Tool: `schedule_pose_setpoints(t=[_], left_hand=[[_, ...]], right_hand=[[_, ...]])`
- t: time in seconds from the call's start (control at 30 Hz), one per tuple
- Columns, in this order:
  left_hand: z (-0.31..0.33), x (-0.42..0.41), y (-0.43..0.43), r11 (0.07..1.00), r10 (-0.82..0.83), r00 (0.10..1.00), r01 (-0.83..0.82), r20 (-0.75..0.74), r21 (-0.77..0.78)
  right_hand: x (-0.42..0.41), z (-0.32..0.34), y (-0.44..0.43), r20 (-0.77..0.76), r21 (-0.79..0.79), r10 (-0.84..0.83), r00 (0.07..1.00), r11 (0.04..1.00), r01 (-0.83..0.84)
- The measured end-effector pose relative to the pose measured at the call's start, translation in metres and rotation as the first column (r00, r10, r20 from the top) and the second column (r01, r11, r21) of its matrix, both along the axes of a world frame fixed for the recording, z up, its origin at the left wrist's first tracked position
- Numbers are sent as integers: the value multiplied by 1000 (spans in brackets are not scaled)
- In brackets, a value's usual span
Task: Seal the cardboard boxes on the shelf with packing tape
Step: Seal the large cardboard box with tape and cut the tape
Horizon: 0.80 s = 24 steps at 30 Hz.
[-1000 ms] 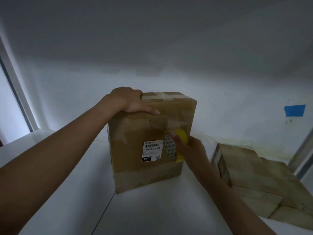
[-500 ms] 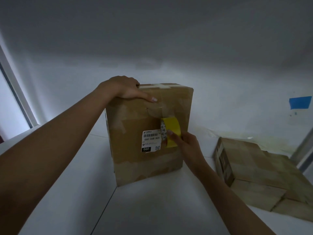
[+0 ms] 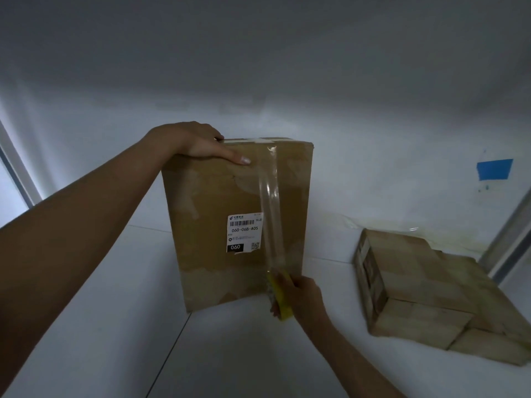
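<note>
Hands first: left hand (image 3: 198,145) lies over the top front edge of the tall brown cardboard box (image 3: 212,196), near its left corner. Thumb straight and flat along the front face, fingers resting on the top face and mostly hidden behind the knuckles. It presses, with no curl I can see.

Right hand (image 3: 304,294) grips the yellow roll of packing tape (image 3: 280,297), fingers wrapped round it, down at the box's lower front edge just above the shelf.

Clear strip of tape (image 3: 271,208) runs from the roll straight up the front face to the top edge, meeting a pale taped cross-seam on top. Can't tell whether the strip is fully stuck down along its length or stretched just off the cardboard.

Box stands upright on the white shelf (image 3: 115,326), roughly centre of view, over a seam between shelf panels. White shipping label (image 3: 244,232) on the front reads 060-06B-A05 — the strip passes along its right edge.

Low stack of flat brown cardboard boxes (image 3: 416,285) sits well apart to the right, on the same shelf. Blue tape patch (image 3: 494,169) on the white back wall above them.
</note>
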<state>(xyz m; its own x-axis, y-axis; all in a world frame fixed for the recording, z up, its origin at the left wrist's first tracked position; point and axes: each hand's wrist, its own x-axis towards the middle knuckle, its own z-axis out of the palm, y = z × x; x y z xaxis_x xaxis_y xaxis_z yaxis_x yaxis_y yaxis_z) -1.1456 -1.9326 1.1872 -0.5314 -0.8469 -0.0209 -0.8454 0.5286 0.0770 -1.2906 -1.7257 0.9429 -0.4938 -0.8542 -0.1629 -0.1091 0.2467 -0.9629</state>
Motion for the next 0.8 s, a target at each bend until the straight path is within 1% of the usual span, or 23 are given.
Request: schedule_pose_setpoints(t=[0.2,0.3,0.37,0.47,0.5,0.57,0.6,0.67,0.73,0.8], left_hand=[[-2,1,2,1000,-6,999,6,-31,0],[-2,2,6,1000,-7,999,7,-46,-11],[-1,6,4,999,-27,999,28,-38,33],[5,20,-1,983,-80,996,84,-33,163],[7,25,-1,977,-104,994,107,-25,182],[6,32,1,974,-138,990,141,-25,175],[4,35,3,978,-144,989,148,-40,147],[-4,42,7,986,-146,984,153,-102,63],[-15,54,11,988,-153,960,156,-235,-9],[-26,72,12,982,-186,901,177,-392,-61]], right_hand=[[3,-10,-5,54,-8,1,999,1000,0],[3,-10,-6,46,6,8,999,1000,-8],[2,-12,-6,35,18,18,999,1000,-19],[2,-16,-4,10,28,36,999,999,-36],[3,-17,-3,6,25,41,999,999,-41],[6,-20,-1,1,25,55,998,998,-55],[8,-21,0,7,27,65,998,997,-66],[13,-22,3,32,17,83,996,996,-84],[17,-24,7,30,26,96,995,995,-97],[18,-25,11,44,38,98,994,994,-100]])
